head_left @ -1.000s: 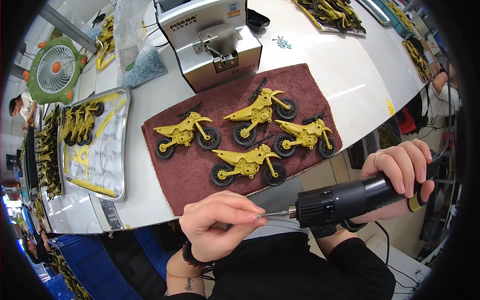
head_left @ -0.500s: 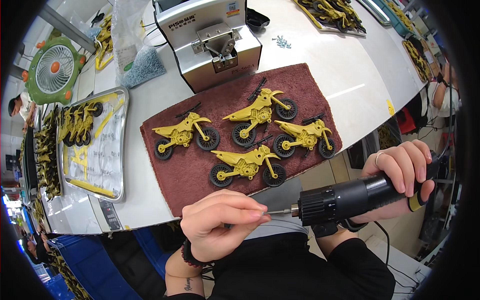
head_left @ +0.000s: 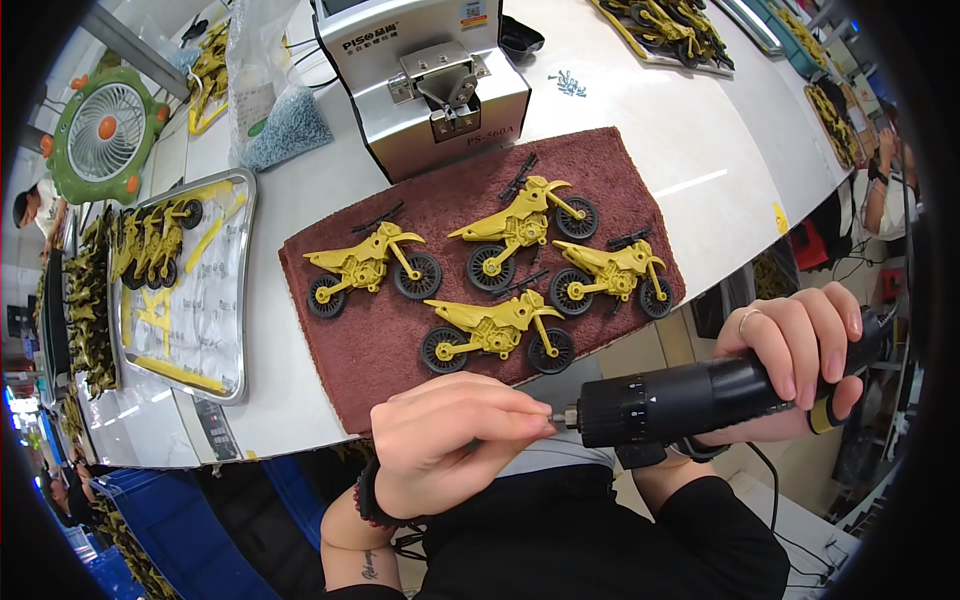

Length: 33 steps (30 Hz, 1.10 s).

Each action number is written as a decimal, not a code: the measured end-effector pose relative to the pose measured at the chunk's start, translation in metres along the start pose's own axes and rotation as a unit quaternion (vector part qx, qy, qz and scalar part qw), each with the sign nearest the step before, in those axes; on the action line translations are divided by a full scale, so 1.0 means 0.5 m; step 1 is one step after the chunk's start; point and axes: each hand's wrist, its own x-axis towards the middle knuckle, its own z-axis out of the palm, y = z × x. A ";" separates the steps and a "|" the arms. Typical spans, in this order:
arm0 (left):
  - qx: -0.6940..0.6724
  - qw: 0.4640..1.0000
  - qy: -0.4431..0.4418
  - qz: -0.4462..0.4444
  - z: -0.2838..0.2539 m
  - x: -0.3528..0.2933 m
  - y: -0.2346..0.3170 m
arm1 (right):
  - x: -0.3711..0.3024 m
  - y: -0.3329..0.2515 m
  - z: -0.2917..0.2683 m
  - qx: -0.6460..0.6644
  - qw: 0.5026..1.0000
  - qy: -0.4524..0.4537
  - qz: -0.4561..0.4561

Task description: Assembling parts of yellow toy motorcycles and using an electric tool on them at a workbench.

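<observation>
1. Gripping the black electric screwdriver [head_left: 690, 400] in the right hand [head_left: 800, 345], with fingers curled over the top and thumb underneath.
2. Pinching the thin metal bit [head_left: 559, 420] between thumb and finger of the left hand [head_left: 450, 440], right beside the screwdriver's round nose. Cannot tell about any screw in that pinch; too hidden to see.
3. Holding the screwdriver up in the air, on its side, just off the near edge of the table [head_left: 275, 395], with the bit to the left.
4. Lying flat on a red-brown mat [head_left: 390, 385], past both hands: four yellow toy dirt bikes with black wheels. One at the front [head_left: 490, 328], one at the left [head_left: 365, 262], one at the back [head_left: 515, 220], one at the right [head_left: 610, 270]. All with front wheels to the right.
5. Behind the mat, a silver box-shaped machine [head_left: 440, 95] with a metal bracket on its front.
6. To the right of that machine, a little pile of screws [head_left: 568, 84]. To the left, a clear bag [head_left: 288, 130] full of small bluish-grey bits.
7. Far left, a shiny metal tray [head_left: 241, 340] with more yellow bikes [head_left: 160, 245] in it, and a green fan [head_left: 108, 130] beyond.
</observation>
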 end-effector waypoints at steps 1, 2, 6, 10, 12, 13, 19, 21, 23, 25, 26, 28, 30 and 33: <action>-0.006 1.000 -0.006 0.006 -0.001 -0.002 -0.004 | -0.002 0.003 0.002 -0.002 1.000 0.014 0.007; -0.007 1.000 -0.005 0.006 -0.001 -0.002 -0.002 | -0.002 0.005 0.003 -0.002 1.000 0.014 0.009; -0.031 0.996 -0.007 -0.078 0.002 -0.013 0.002 | -0.002 0.011 0.008 -0.001 0.999 0.040 0.000; -0.047 0.994 0.037 -0.086 -0.006 -0.023 -0.006 | 0.001 0.013 0.002 0.024 1.000 0.014 0.011; -0.050 0.993 0.060 -0.084 -0.018 -0.025 -0.001 | 0.002 0.014 0.003 0.021 1.000 0.014 0.010; -0.052 0.992 0.081 -0.080 -0.027 -0.026 0.003 | 0.003 0.014 0.004 0.018 1.000 0.014 0.008; 0.203 0.977 0.021 0.062 -0.084 0.012 0.036 | 0.017 -0.020 -0.005 -0.035 0.999 -0.012 -0.001; 0.430 0.879 -0.148 0.144 -0.064 0.021 0.044 | 0.036 -0.026 0.009 -0.058 0.998 -0.032 -0.012; 0.550 0.796 -0.243 0.071 -0.016 0.023 0.026 | 0.060 -0.050 0.016 -0.088 0.994 -0.061 -0.021; 0.566 0.785 -0.240 0.074 0.019 0.038 -0.016 | 0.082 -0.070 0.017 -0.115 0.989 -0.084 -0.031; 0.580 0.774 -0.243 0.077 0.034 0.053 -0.037 | 0.092 -0.075 0.020 -0.123 0.987 -0.091 -0.040; 0.583 0.770 -0.242 0.088 0.052 0.077 -0.067 | 0.107 -0.070 0.027 -0.143 0.983 -0.105 -0.042; 0.568 0.786 -0.226 0.094 0.060 0.084 -0.082 | 0.121 -0.061 0.029 -0.167 0.978 -0.114 -0.045; 0.556 0.798 -0.219 0.076 0.067 0.079 -0.095 | 0.139 -0.021 0.034 -0.190 0.969 -0.156 0.030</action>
